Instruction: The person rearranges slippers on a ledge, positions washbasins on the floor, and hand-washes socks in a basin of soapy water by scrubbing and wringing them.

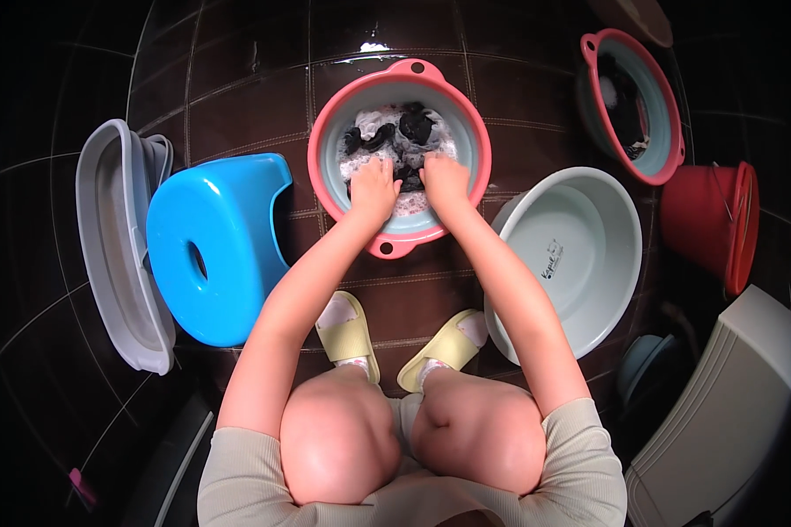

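A round basin (321,145) with a pink rim and pale blue inner wall stands on the floor in front of me. Suds and wet laundry lie in it, among them a black cloth (416,126) toward the far side. My left hand (375,188) is down in the basin, its fingers bent over the laundry and its thumb against a dark cloth (408,179). Across from it my right hand (445,181) is closed on the same dark cloth, its fingertips partly hidden. Both wrists pass over the near rim.
A blue stool (224,189) lies on its side at left, beside a grey oblong tub (97,246). To the right stand a pale round tub (580,246), a red bucket (699,211) and another pink-rimmed basin (672,97) with dark contents. My slippered feet (347,329) are below.
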A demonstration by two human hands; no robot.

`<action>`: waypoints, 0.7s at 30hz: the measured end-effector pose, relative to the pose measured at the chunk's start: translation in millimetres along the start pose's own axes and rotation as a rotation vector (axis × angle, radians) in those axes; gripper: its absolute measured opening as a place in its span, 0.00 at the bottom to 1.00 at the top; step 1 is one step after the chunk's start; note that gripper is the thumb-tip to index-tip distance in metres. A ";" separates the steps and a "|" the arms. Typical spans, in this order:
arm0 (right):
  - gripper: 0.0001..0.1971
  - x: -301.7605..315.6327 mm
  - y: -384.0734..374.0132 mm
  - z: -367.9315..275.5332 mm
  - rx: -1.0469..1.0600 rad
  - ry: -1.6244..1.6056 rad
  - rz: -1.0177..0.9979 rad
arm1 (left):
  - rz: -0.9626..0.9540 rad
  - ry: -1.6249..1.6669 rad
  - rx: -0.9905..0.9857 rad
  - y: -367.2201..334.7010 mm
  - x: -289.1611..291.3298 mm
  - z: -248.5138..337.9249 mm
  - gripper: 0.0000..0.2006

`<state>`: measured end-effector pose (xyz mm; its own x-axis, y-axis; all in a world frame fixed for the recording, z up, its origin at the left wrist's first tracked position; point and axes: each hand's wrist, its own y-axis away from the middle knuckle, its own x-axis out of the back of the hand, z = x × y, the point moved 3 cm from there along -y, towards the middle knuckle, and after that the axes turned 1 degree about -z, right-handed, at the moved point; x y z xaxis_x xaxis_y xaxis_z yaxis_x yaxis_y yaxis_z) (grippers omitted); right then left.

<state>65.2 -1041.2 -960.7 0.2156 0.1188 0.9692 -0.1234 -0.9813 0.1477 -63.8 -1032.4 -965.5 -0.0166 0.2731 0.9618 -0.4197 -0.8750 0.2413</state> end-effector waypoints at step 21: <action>0.10 30.0 -1.0 6.4 -0.470 -1.566 -0.090 | -0.232 1.790 0.340 -10.2 51.4 3.0 0.13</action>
<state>78.1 -1037.6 -933.1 0.9159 -0.3780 -0.1353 -0.2604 -0.8158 0.5163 -57.7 -1010.6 -918.1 -0.9210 0.2352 -0.3107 -0.3780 -0.7331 0.5654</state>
